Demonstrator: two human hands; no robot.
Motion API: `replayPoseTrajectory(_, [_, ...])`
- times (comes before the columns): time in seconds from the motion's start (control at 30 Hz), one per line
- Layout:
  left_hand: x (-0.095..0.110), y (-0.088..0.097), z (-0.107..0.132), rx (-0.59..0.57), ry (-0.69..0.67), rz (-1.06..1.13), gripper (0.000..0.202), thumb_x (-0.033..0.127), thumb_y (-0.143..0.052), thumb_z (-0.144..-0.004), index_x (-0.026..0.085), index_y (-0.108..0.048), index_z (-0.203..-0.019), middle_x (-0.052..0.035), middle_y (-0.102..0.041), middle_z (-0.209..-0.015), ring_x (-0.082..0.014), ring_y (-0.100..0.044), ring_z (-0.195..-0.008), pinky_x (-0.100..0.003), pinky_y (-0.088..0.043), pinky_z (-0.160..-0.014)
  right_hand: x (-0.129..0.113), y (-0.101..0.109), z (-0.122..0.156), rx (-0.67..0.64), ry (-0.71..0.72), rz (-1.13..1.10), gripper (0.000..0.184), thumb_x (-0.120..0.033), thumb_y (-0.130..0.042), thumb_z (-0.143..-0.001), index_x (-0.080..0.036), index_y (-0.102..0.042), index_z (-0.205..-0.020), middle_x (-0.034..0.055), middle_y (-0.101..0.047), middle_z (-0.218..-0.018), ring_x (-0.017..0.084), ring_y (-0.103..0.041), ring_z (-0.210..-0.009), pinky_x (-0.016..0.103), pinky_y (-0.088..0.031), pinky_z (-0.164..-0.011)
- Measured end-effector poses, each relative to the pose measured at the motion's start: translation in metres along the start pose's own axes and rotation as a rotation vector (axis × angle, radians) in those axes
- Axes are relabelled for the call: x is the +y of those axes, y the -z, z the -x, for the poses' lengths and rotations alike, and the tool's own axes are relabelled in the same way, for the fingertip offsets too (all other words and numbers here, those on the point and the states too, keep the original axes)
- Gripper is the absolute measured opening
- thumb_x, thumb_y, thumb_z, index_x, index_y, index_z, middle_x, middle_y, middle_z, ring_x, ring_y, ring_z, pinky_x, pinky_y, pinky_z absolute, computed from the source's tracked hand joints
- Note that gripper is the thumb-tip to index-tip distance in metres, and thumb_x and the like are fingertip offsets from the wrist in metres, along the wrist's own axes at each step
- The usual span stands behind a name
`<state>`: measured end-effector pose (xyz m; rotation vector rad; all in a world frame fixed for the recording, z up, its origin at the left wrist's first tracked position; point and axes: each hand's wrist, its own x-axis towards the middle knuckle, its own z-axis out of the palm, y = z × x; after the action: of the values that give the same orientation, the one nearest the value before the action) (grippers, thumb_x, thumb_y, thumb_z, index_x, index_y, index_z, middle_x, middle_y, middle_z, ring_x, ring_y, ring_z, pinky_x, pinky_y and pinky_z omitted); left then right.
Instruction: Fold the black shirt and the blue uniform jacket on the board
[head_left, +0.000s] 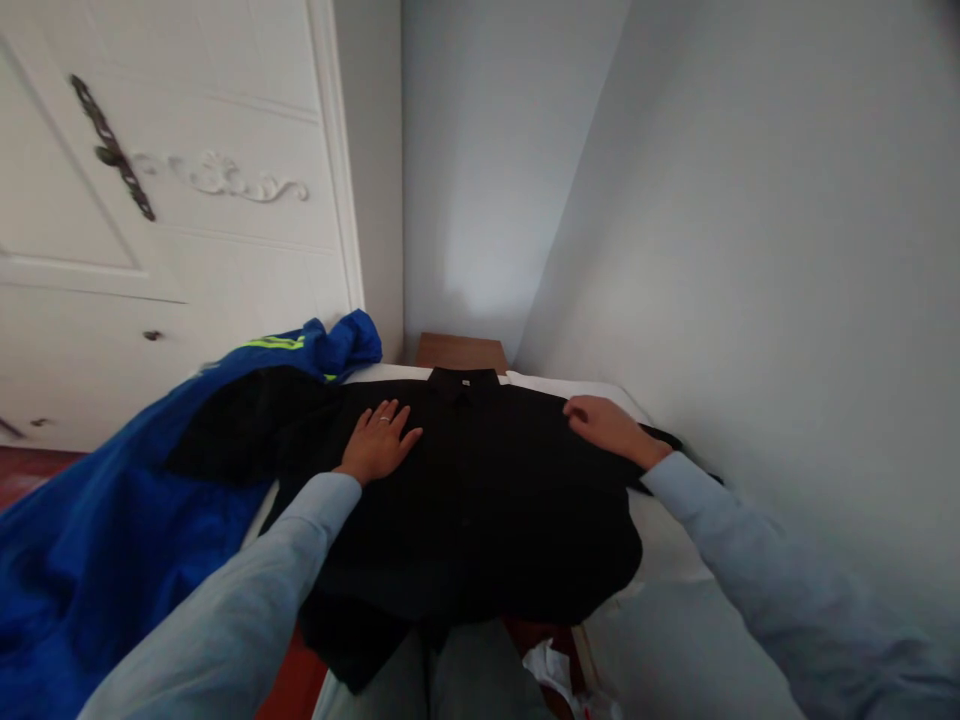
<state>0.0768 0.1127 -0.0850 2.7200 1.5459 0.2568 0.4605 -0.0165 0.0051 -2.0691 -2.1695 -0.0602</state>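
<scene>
A black collared shirt [487, 490] lies spread flat on a white surface [667, 540], collar pointing away from me. My left hand [379, 440] rests flat on the shirt's left shoulder area, fingers stretched out, a ring on one finger. My right hand [604, 422] presses on the shirt's right shoulder, near the sleeve, with its fingers bent down onto the cloth; it holds nothing that I can see. Both arms wear light blue sleeves.
A blue jacket [112, 530] with neon yellow stripes lies heaped at the left, partly over the shirt's edge. A white panelled door [165, 200] stands at the left, a grey wall close on the right. A brown wooden piece [459, 352] sits beyond the collar. Crumpled white material [555, 670] lies below.
</scene>
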Motion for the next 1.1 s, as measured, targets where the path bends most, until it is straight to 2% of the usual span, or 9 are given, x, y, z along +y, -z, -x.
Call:
replayPoseTrajectory(0.1, [0.002, 0.002, 0.002, -0.015, 0.003, -0.011, 0.066, 0.052, -0.032, -0.102, 0.01, -0.043, -0.153, -0.0178, -0.036, -0.159, -0.0325, -0.029, -0.15, -0.05, -0.022, -0.122, -0.038, -0.031, -0.061, -0.028, 0.142, -0.199, 0.035, -0.009, -0.055, -0.082, -0.013, -0.068, -0.114, 0.0112, -0.071, -0.112, 0.019, -0.066, -0.093, 0.031, -0.049, -0.088])
replayPoseTrajectory(0.17, [0.002, 0.002, 0.002, -0.027, 0.005, -0.014, 0.067, 0.052, -0.032, -0.102, 0.011, -0.043, -0.153, -0.0177, -0.034, -0.16, -0.0321, -0.027, -0.151, -0.05, -0.02, -0.122, -0.063, -0.05, -0.097, -0.028, 0.226, -0.225, 0.043, -0.008, -0.056, -0.082, -0.011, -0.065, -0.124, 0.0144, -0.067, -0.123, 0.022, -0.065, -0.106, 0.034, -0.048, -0.099])
replayPoseTrajectory(0.3, [-0.004, 0.002, 0.0, -0.065, 0.02, 0.008, 0.068, 0.054, -0.031, -0.102, 0.012, -0.04, -0.155, -0.0172, -0.031, -0.161, -0.0312, -0.024, -0.152, -0.049, -0.019, -0.123, -0.099, -0.085, -0.148, -0.072, 0.265, -0.167, 0.051, -0.019, -0.056, -0.092, -0.012, -0.055, -0.142, 0.017, -0.053, -0.147, 0.028, -0.049, -0.137, 0.041, -0.037, -0.115])
replayPoseTrajectory(0.5, [-0.023, 0.003, -0.008, -0.067, 0.023, 0.036, 0.069, 0.056, -0.029, -0.102, 0.013, -0.041, -0.154, -0.0172, -0.031, -0.161, -0.0304, -0.025, -0.152, -0.049, -0.02, -0.123, -0.111, -0.125, -0.175, -0.114, 0.183, -0.148, 0.056, -0.04, -0.038, -0.105, -0.012, -0.042, -0.153, 0.0176, -0.034, -0.161, 0.029, -0.03, -0.15, 0.047, -0.026, -0.122])
replayPoseTrajectory(0.73, [-0.04, 0.0, -0.016, -0.072, -0.031, 0.097, 0.069, 0.057, -0.03, -0.101, 0.011, -0.044, -0.152, -0.0171, -0.034, -0.16, -0.0305, -0.027, -0.151, -0.05, -0.022, -0.122, -0.105, -0.134, -0.18, -0.042, 0.2, -0.134, 0.057, -0.043, -0.032, -0.106, -0.013, -0.042, -0.153, 0.0154, -0.035, -0.161, 0.028, -0.029, -0.151, 0.048, -0.024, -0.123])
replayPoseTrajectory(0.87, [-0.06, 0.03, -0.009, 0.086, -0.066, 0.104, 0.061, 0.047, -0.033, -0.1, 0.009, -0.054, -0.143, -0.0177, -0.045, -0.154, -0.027, -0.04, -0.144, -0.041, -0.032, -0.119, -0.102, -0.136, -0.179, -0.022, 0.22, -0.141, 0.056, -0.043, -0.031, -0.106, -0.014, -0.043, -0.152, 0.0151, -0.037, -0.16, 0.028, -0.031, -0.15, 0.049, -0.025, -0.122])
replayPoseTrajectory(0.97, [-0.082, 0.069, 0.0, 0.283, 0.118, -0.045, 0.051, 0.037, -0.04, -0.096, 0.011, -0.06, -0.135, -0.0193, -0.052, -0.147, -0.0333, -0.047, -0.137, -0.049, -0.038, -0.113, -0.101, -0.139, -0.178, -0.008, 0.223, -0.137, 0.055, -0.043, -0.032, -0.106, -0.015, -0.044, -0.152, 0.0149, -0.038, -0.159, 0.028, -0.032, -0.149, 0.048, -0.025, -0.122])
replayPoseTrajectory(1.03, [-0.102, 0.093, 0.007, 0.287, 0.313, -0.149, 0.047, 0.036, -0.046, -0.093, 0.011, -0.064, -0.128, -0.0223, -0.056, -0.14, -0.0392, -0.05, -0.131, -0.054, -0.043, -0.105, -0.102, -0.14, -0.178, -0.001, 0.22, -0.13, 0.055, -0.042, -0.033, -0.105, -0.014, -0.045, -0.151, 0.0156, -0.038, -0.159, 0.028, -0.033, -0.149, 0.048, -0.026, -0.122])
replayPoseTrajectory(1.1, [-0.124, 0.111, 0.014, 0.173, 0.447, -0.183, 0.043, 0.039, -0.053, -0.089, 0.011, -0.068, -0.118, -0.023, -0.063, -0.127, -0.0415, -0.057, -0.122, -0.052, -0.048, -0.097, -0.102, -0.141, -0.178, 0.008, 0.217, -0.123, 0.054, -0.04, -0.034, -0.105, -0.012, -0.046, -0.15, 0.0164, -0.039, -0.158, 0.028, -0.034, -0.149, 0.047, -0.026, -0.122])
